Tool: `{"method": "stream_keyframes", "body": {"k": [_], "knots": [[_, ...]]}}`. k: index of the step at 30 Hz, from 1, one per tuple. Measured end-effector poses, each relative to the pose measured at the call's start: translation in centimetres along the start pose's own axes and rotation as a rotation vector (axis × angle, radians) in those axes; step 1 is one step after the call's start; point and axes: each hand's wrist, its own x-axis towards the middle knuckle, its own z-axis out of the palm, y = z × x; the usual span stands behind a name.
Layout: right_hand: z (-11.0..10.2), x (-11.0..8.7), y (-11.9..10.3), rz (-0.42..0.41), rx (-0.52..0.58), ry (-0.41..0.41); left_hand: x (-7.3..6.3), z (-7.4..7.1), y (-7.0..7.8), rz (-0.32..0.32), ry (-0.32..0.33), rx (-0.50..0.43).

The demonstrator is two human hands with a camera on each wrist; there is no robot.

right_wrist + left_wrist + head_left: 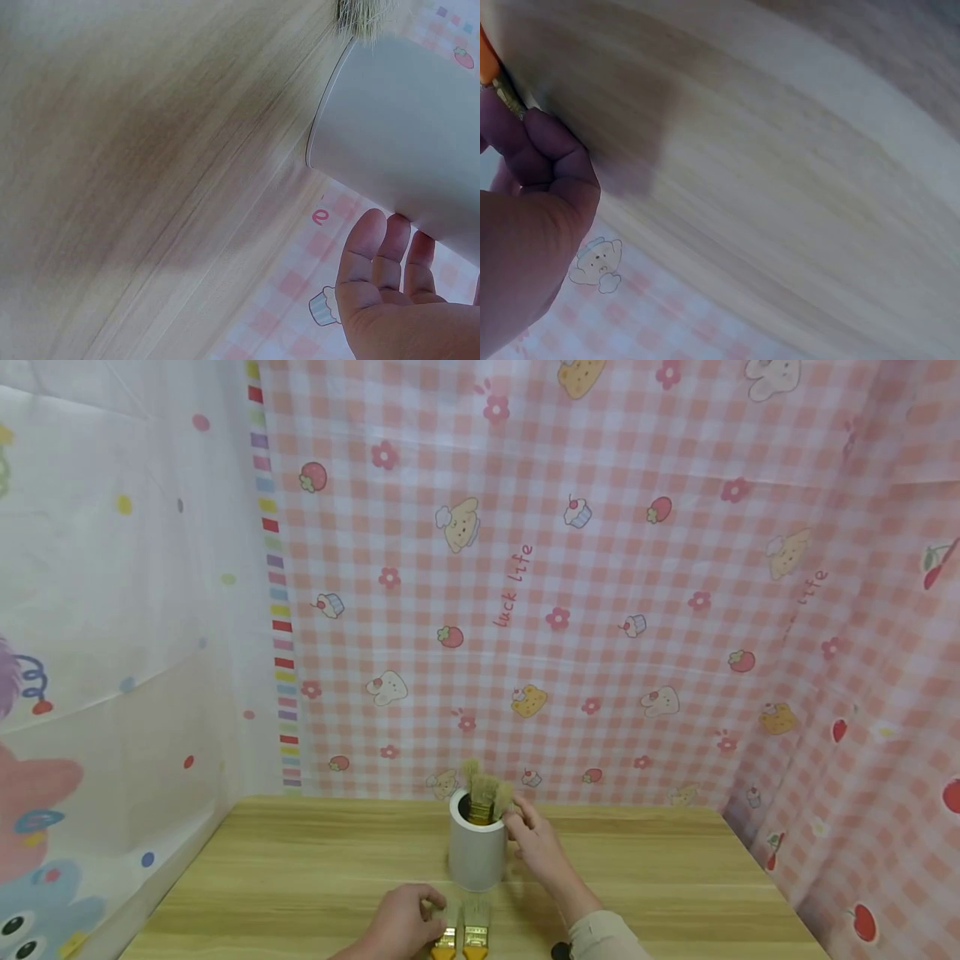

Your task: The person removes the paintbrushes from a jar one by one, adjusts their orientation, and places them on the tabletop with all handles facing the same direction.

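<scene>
A pale grey cylindrical holder [477, 860] stands upright on the table, with several paintbrushes [482, 797] in it, bristles up. My right hand [534, 839] is at the holder's right side near the rim, close to the rightmost bristles. In the right wrist view its slightly bent fingers [364, 251] lie against the holder's wall, while the thumb is hidden. In front of the holder, my left hand [405, 920] pinches a paintbrush [445, 939] with an orange handle and gold ferrule. A second such paintbrush [476, 931] lies just right of it.
The wood-grain table [322, 852] ends at the back against a pink checked curtain [555, 568]. A white printed curtain [135, 652] hangs on the left and a checked one [862, 735] on the right. A small dark object [560, 951] shows beside the right sleeve.
</scene>
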Motion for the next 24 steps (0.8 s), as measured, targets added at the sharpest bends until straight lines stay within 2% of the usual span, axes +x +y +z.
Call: {"method": "stream_keyframes", "body": {"k": [2,10,17,24], "knots": [[0.0,0.01,0.05,0.003,0.001,-0.001,-0.03,0.05,-0.04,0.014,0.014,0.003],[0.04,0.13,0.14,0.004,0.007,0.0,0.09,0.18,-0.27,0.002,0.007,0.003],[0.09,0.04,0.13,0.01,0.015,-0.002,0.18,0.13,-0.37,-0.034,-0.02,-0.012],[0.07,0.08,0.17,0.015,0.015,0.001,0.16,-0.1,-0.39,-0.061,-0.02,-0.04]]}}
